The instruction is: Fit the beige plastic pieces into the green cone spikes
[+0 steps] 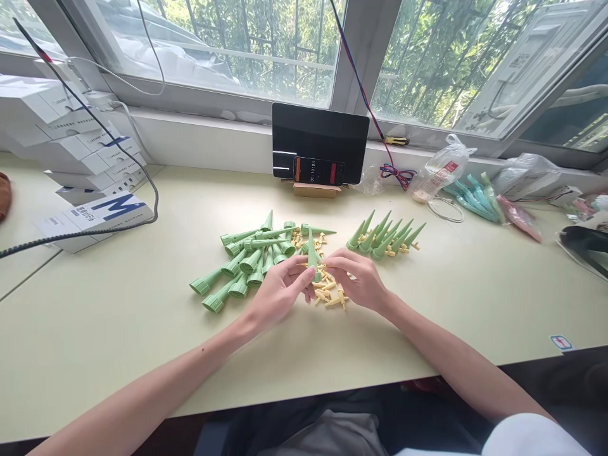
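Green and tip-up, one spike [311,253] is held between thumb and fingers of the left hand [281,286]; a loose pinch could let it slip. The right hand [357,275] has its fingers drawn narrow beside it; whether they grip anything, I cannot tell. Beneath, scattered yellow pieces [336,301] could spread further if brushed. Farther out, the piled spikes [251,261] at left could roll if nudged, and a knock could topple the standing spikes [386,242] at right.

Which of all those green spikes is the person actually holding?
The green spike in the left hand; the others are in the loose pile or the neater cluster farther right, untouched by that hand.
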Available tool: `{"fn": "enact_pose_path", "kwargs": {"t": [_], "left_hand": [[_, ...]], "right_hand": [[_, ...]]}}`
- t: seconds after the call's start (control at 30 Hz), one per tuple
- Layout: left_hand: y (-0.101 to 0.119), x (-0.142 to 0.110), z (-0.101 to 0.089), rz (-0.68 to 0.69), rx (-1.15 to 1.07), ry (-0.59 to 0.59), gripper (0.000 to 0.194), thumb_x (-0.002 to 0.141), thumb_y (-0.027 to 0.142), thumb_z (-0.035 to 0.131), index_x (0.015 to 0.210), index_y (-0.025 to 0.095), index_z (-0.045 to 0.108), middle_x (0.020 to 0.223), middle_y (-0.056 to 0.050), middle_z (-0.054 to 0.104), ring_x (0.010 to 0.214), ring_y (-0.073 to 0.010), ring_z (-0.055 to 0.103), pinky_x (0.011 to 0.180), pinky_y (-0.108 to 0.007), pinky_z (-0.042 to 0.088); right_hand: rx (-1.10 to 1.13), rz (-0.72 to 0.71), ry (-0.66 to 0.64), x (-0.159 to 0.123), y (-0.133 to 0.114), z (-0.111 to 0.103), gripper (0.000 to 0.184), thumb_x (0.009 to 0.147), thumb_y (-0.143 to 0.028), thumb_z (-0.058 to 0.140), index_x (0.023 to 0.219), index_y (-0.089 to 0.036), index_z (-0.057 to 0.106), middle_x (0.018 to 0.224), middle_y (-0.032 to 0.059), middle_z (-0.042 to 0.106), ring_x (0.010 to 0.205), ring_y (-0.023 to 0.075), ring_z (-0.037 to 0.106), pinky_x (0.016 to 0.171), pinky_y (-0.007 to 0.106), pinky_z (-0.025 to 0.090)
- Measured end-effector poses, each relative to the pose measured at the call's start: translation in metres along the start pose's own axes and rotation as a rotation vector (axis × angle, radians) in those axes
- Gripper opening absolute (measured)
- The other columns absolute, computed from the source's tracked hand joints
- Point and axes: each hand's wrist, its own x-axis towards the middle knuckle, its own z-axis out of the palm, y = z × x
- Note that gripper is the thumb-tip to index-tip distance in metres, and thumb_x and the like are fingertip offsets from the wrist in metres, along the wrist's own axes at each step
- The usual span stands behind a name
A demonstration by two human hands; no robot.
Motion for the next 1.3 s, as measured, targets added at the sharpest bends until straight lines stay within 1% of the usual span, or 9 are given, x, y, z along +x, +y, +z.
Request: {"fn": "enact_pose_path", "kwargs": {"t": [0.17,0.23,0.33,0.47,0.6,0.87,0.93,1.1,1.3], "left_hand": [[0.001,0.001,-0.001,-0.02,-0.009,0.002,0.034,0.092,0.041,0.06,0.111,0.013,0.055,0.068,0.0,0.065,0.06,-0.015,0.062,0.068,-0.032,0.053],[-0.002,0.0,-0.001,0.008,0.02,0.007,0.033,0.091,0.038,0.061,0.113,0.014,0.056,0.072,0.0,0.066,0.062,-0.0144,0.062,0.07,-0.031,0.053],[-0.007,0.0,-0.002,0.065,0.058,0.031,0.033,0.09,0.034,0.064,0.116,0.015,0.058,0.085,-0.002,0.066,0.066,-0.0138,0.062,0.071,-0.031,0.055],[-0.012,0.001,-0.003,0.172,0.071,0.004,0.031,0.089,0.028,0.064,0.119,0.018,0.063,0.097,-0.004,0.065,0.074,-0.0141,0.062,0.071,-0.03,0.057],[-0.015,0.002,-0.003,0.26,0.067,0.004,0.027,0.091,0.023,0.063,0.118,0.022,0.067,0.103,-0.005,0.064,0.085,-0.0161,0.064,0.074,-0.029,0.059],[-0.017,0.001,-0.003,0.324,0.175,0.019,0.034,0.092,0.025,0.061,0.126,0.026,0.065,0.109,-0.006,0.063,0.098,-0.0193,0.064,0.084,-0.032,0.06],[-0.016,0.001,-0.004,0.33,0.225,0.032,0.035,0.092,0.026,0.061,0.127,0.026,0.065,0.111,-0.007,0.062,0.099,-0.0193,0.063,0.086,-0.033,0.06],[-0.014,0.001,-0.004,0.374,0.386,0.07,0.032,0.094,0.024,0.057,0.124,0.026,0.066,0.116,-0.008,0.063,0.1,-0.0202,0.062,0.081,-0.031,0.059],[-0.015,0.0,-0.004,0.35,0.405,0.089,0.032,0.092,0.025,0.061,0.124,0.023,0.065,0.112,-0.008,0.066,0.088,-0.0175,0.066,0.081,-0.031,0.059]], "right_hand": [[-0.011,0.005,-0.009,-0.001,0.001,0.0,0.016,0.098,-0.014,0.047,0.1,-0.02,0.062,0.086,0.0063,0.063,0.074,0.0136,0.058,0.061,0.024,0.048],[-0.028,0.036,-0.02,-0.001,0.001,0.001,0.014,0.098,-0.016,0.048,0.095,-0.02,0.061,0.081,0.0047,0.062,0.069,0.0132,0.055,0.059,0.024,0.046],[-0.054,0.089,-0.024,-0.001,0.0,0.001,0.014,0.098,-0.021,0.05,0.086,-0.019,0.059,0.072,0.0016,0.058,0.06,0.0118,0.048,0.055,0.024,0.041],[-0.048,0.143,-0.05,-0.001,-0.002,0.001,0.025,0.099,-0.025,0.049,0.076,-0.018,0.054,0.063,-0.0012,0.052,0.055,0.0105,0.042,0.053,0.023,0.036],[-0.036,0.187,-0.084,-0.003,-0.001,0.002,0.034,0.101,-0.029,0.044,0.07,-0.018,0.051,0.06,-0.0015,0.05,0.054,0.0103,0.042,0.054,0.023,0.035],[0.004,0.273,-0.098,-0.002,-0.003,0.002,0.048,0.104,-0.041,0.034,0.063,-0.019,0.047,0.054,-0.0025,0.047,0.048,0.009,0.04,0.051,0.023,0.034],[0.032,0.304,-0.094,-0.001,-0.005,0.002,0.049,0.104,-0.042,0.033,0.061,-0.019,0.044,0.052,-0.0032,0.044,0.046,0.0088,0.039,0.049,0.023,0.033],[0.104,0.4,-0.107,0.0,-0.007,0.003,0.055,0.103,-0.05,0.032,0.058,-0.02,0.041,0.046,-0.0035,0.04,0.044,0.0092,0.039,0.046,0.024,0.032],[0.202,0.456,-0.097,0.0,-0.007,0.004,0.053,0.101,-0.053,0.036,0.059,-0.021,0.039,0.047,-0.0041,0.037,0.044,0.0094,0.035,0.045,0.024,0.03]]}}
